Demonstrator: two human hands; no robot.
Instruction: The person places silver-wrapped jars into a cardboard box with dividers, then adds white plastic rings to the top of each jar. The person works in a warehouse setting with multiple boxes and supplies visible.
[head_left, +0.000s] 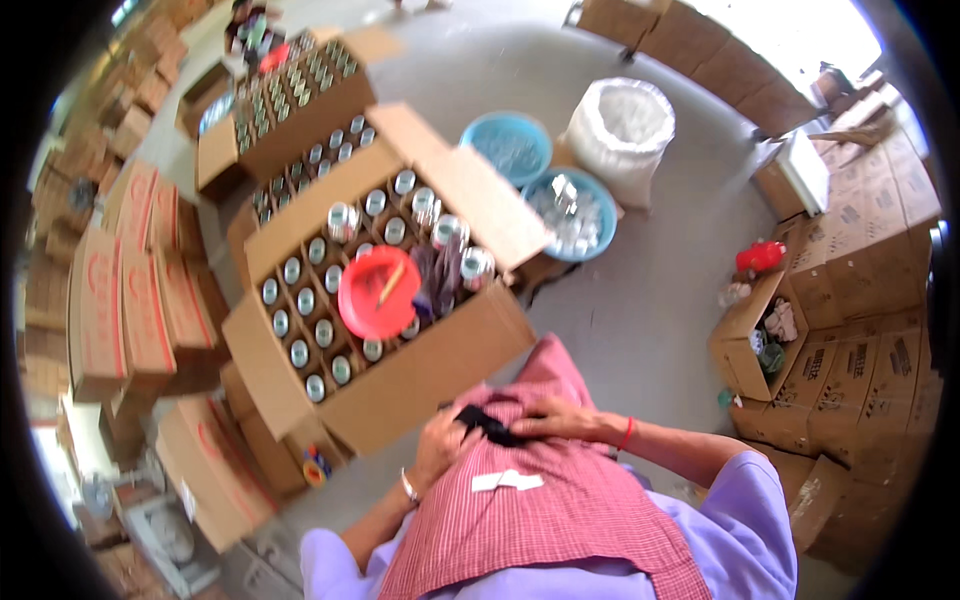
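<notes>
My left hand (440,447) is closed around the left end of a small black item (487,424) that looks soft, held low over my lap. The fingers of my right hand (555,418) are pressed to its right end; what exactly the item is cannot be made out. Beneath both hands lies my red checked apron (560,500), with a white patch (507,481) on its front. Just ahead stands an open carton (420,385) with dividers, holding several capped glass jars (315,388). A red bowl (365,310) with a yellow stick-like tool rests on the jars, beside dark crumpled gloves (440,275).
Two blue basins (510,140) (600,245) with clear and shiny pieces stand beyond the carton, near a white sack (625,125). Another jar-filled carton (300,120) is farther back, with a person (250,30) behind. Stacked boxes (125,290) (850,370) line both sides.
</notes>
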